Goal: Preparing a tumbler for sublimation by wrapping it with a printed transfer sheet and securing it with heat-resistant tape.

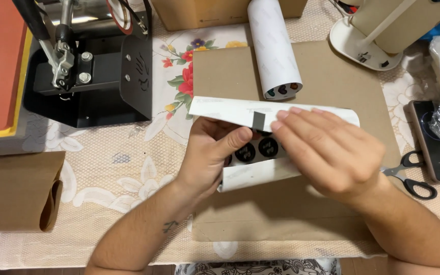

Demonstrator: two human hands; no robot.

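My left hand [212, 153] and my right hand [332, 150] both hold a white sheet [245, 111] that curls over at its top edge. Round black printed shapes [257, 148] show on the sheet's inner side between my hands. My left thumb presses on the sheet by those shapes, and my right fingers lie flat across its upper fold. The sheet rests over a brown cardboard piece [327, 81] on the table.
A white roll of printed film [273, 48] lies on the cardboard's far edge. A black heat press [92, 76] stands at the left, scissors [413, 175] and a phone [434, 142] at the right. A folded brown sheet [16, 191] lies near left, on a floral tablecloth [128, 168].
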